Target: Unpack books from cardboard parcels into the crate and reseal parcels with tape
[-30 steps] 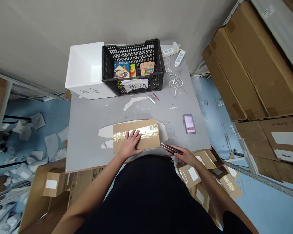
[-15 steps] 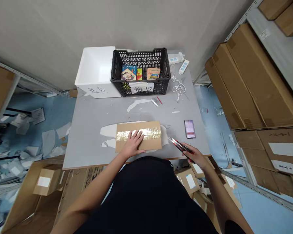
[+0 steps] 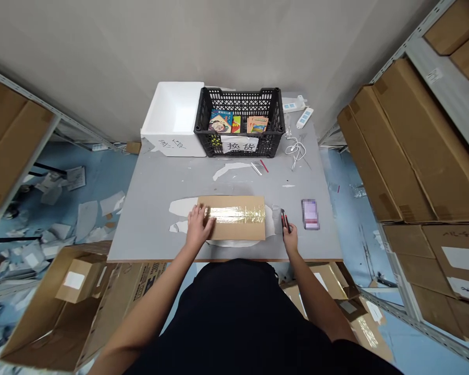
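Observation:
A flat cardboard box with shiny clear tape along its middle lies on white paper scraps near the table's front edge. My left hand rests on the box's left end, fingers spread. To the right of the box, my right hand is closed round a black and red cutter, which points away from me and does not touch the box. A phone lies on the table further right.
At the table's back stand a white foam box and a black crate with booklets. Power strips and a white cable lie right of them. Shelves with cartons flank the table; an open carton is lower left.
My left hand has shifted from the box's middle to its left end. The cutter in my right hand has turned more upright in view. The camera view has shifted a little.

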`<state>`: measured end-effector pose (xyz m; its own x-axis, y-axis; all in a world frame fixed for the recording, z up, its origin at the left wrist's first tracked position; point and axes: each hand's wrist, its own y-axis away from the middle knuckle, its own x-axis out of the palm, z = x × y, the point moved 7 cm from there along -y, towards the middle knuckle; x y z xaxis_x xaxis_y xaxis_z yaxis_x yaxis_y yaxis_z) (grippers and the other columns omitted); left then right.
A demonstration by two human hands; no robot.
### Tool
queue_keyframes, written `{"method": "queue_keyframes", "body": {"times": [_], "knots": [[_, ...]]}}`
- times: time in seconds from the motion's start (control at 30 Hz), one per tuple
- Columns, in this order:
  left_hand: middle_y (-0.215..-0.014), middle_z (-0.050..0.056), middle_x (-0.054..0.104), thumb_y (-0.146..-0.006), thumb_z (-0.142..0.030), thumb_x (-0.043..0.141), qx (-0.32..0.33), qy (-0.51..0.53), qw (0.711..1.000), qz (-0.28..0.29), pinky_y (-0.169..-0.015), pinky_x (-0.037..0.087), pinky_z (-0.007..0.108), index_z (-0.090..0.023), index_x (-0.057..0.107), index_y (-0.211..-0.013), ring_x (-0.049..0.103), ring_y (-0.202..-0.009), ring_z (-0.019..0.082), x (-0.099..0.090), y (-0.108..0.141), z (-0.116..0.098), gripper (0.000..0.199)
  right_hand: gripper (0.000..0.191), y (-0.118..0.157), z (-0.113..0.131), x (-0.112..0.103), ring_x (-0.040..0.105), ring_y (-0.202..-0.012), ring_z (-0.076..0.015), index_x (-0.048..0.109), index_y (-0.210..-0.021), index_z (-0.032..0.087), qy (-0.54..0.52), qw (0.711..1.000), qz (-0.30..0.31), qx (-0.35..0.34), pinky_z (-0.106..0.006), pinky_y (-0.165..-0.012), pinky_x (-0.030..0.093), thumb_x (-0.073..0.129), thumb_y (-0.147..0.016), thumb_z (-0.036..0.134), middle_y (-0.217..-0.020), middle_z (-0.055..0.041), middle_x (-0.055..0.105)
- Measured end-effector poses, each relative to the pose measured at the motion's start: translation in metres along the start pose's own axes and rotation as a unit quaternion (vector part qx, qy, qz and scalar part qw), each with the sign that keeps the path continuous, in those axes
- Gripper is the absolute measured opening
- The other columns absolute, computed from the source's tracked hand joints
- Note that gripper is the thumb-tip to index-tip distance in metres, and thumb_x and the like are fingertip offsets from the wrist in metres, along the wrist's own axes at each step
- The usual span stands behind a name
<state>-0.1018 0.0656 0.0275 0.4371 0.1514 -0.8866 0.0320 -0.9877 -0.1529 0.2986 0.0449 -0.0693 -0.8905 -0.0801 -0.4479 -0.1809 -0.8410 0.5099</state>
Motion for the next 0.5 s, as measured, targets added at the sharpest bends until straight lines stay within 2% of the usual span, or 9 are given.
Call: {"method": "queue_keyframes", "body": {"times": [0.07, 0.13, 0.17, 0.23, 0.3, 0.37, 0.43, 0.5], "knots": [[-0.152, 0.016, 0.039, -0.094, -0.051, 0.042, -0.074, 0.043, 0.996, -0.021, -0.111, 0.036, 0.054, -0.022, 0.038, -0.146, 0.034, -0.142, 0.032, -0.003, 0.003, 0.031, 0.060, 0.057, -0.006, -0.008, -0.002, 0.061, -0.096, -0.0259, 0.044, -0.133, 0.015, 0.017, 0.997, -0.065, 0.041, -0.032, -0.075, 0.047, 0.045, -0.086, 0.047, -0.106, -0.0121, 0.064], [-0.148, 0.018, 0.044, -0.093, -0.056, 0.041, -0.161, 0.124, 0.979, -0.015, -0.106, 0.043, 0.051, -0.022, 0.038, -0.147, 0.043, -0.137, 0.031, -0.001, 0.006, 0.062, 0.063, 0.053, -0.007, -0.013, -0.005, 0.056, -0.111, -0.0291, 0.047, -0.131, 0.016, 0.026, 0.990, -0.120, 0.070, -0.036, -0.086, 0.045, 0.049, -0.084, 0.040, -0.117, -0.0160, 0.061], [-0.146, 0.018, 0.046, -0.093, -0.059, 0.040, -0.210, 0.179, 0.961, 0.001, -0.102, 0.046, 0.050, -0.023, 0.038, -0.147, 0.048, -0.133, 0.031, 0.003, 0.008, 0.077, 0.065, 0.052, -0.007, -0.014, -0.005, 0.052, -0.119, -0.0305, 0.049, -0.131, 0.016, 0.028, 0.987, -0.139, 0.075, -0.038, -0.092, 0.043, 0.050, -0.083, 0.038, -0.124, -0.0180, 0.058], [-0.145, 0.019, 0.047, -0.090, -0.067, 0.036, -0.313, 0.286, 0.904, 0.057, -0.094, 0.051, 0.048, -0.023, 0.039, -0.146, 0.053, -0.127, 0.031, 0.015, 0.010, 0.100, 0.071, 0.053, -0.008, -0.009, -0.003, 0.041, -0.131, -0.0322, 0.050, -0.132, 0.016, 0.016, 0.986, -0.158, 0.060, -0.041, -0.100, 0.038, 0.050, -0.083, 0.038, -0.138, -0.0203, 0.048], [-0.147, 0.020, 0.045, -0.087, -0.074, 0.035, -0.400, 0.363, 0.833, 0.121, -0.090, 0.053, 0.045, -0.025, 0.038, -0.146, 0.054, -0.127, 0.032, 0.026, 0.011, 0.114, 0.077, 0.055, -0.014, 0.004, 0.006, 0.040, -0.133, -0.0317, 0.052, -0.133, 0.016, -0.016, 0.990, -0.135, 0.020, -0.043, -0.102, 0.037, 0.049, -0.085, 0.043, -0.143, -0.0197, 0.045], [-0.148, 0.020, 0.044, -0.082, -0.079, 0.036, -0.452, 0.406, 0.776, 0.170, -0.088, 0.054, 0.046, -0.027, 0.038, -0.146, 0.054, -0.126, 0.034, 0.034, 0.005, 0.118, 0.083, 0.057, -0.023, 0.024, 0.022, 0.052, -0.122, -0.0291, 0.056, -0.130, 0.020, -0.052, 0.995, -0.084, -0.018, -0.041, -0.097, 0.044, 0.046, -0.086, 0.053, -0.136, -0.0164, 0.055], [-0.144, 0.019, 0.049, -0.079, -0.082, 0.038, -0.474, 0.444, 0.731, 0.208, -0.086, 0.054, 0.048, -0.028, 0.041, -0.145, 0.058, -0.121, 0.035, 0.042, -0.005, 0.113, 0.085, 0.060, -0.034, 0.047, 0.042, 0.063, -0.106, -0.0254, 0.060, -0.126, 0.024, -0.098, 0.995, -0.014, -0.030, -0.038, -0.086, 0.050, 0.041, -0.086, 0.064, -0.120, -0.0120, 0.066], [-0.132, 0.019, 0.060, -0.079, -0.083, 0.037, -0.476, 0.493, 0.687, 0.240, -0.082, 0.055, 0.048, -0.026, 0.047, -0.140, 0.065, -0.110, 0.034, 0.051, -0.015, 0.096, 0.085, 0.065, -0.042, 0.068, 0.065, 0.067, -0.095, -0.0236, 0.063, -0.122, 0.026, -0.161, 0.985, 0.059, -0.016, -0.036, -0.078, 0.052, 0.036, -0.085, 0.072, -0.108, -0.0095, 0.071]]}}
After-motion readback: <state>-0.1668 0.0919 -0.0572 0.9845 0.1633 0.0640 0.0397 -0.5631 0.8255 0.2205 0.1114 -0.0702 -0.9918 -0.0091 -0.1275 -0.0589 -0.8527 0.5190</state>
